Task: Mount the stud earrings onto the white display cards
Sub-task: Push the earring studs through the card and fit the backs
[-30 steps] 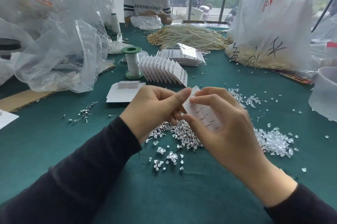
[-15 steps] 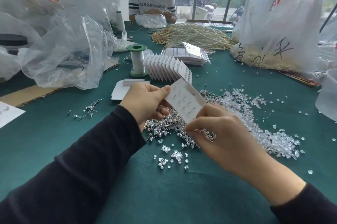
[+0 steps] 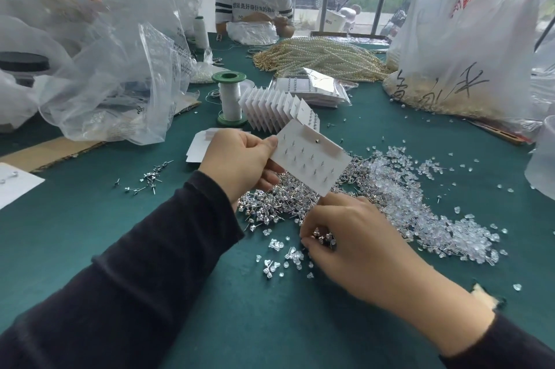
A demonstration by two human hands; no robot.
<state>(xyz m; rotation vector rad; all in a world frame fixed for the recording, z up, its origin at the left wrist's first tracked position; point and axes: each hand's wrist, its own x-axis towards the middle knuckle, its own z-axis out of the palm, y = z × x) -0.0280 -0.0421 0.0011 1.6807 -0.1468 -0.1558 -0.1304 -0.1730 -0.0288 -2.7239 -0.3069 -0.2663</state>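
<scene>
A white display card (image 3: 312,158) is held tilted above the green surface (image 3: 90,218), pinched at its left edge by the left hand (image 3: 240,161). Rows of thin posts are seen poking through it. Small silver stud earrings (image 3: 276,203) are heaped just beneath, and a few are gripped in the right hand (image 3: 357,248).

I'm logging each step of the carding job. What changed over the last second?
The right hand let go of the white card and dropped onto the stud earrings pile, fingers curling round a few. The left hand alone pinches the card now. The fanned cards, green spool and clear backs stayed put.
</scene>
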